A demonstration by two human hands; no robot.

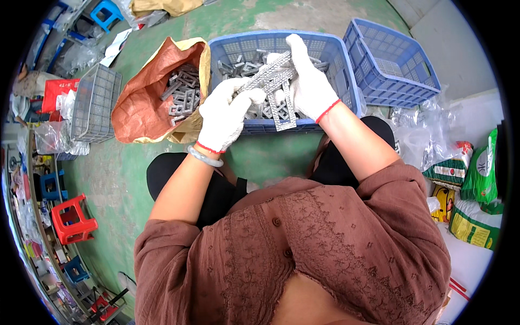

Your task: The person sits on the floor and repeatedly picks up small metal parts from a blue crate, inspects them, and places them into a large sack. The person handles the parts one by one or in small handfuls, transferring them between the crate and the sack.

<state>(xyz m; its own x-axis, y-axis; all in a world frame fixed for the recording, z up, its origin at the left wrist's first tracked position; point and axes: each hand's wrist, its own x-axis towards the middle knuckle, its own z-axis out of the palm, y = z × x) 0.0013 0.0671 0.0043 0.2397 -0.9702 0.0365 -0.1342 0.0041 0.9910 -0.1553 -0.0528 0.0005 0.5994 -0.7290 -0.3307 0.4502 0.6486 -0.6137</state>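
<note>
A blue crate (340, 67) stood ahead, touching an open, red-lined sack (142, 103) on its left; both contained grey parts (185, 92). Above the crate, the white-gloved right hand (314, 89) and left hand (223, 114) grasped slotted metal strips (274, 69).

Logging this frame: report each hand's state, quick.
Left hand: closed on gray parts.
Right hand: holding the same bunch, fingers partly hidden.

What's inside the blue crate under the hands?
Loose grey metal pieces, heaped in the crate. The left hand, right hand and held pieces hide some of them; whatever lies beneath is covered.
</note>
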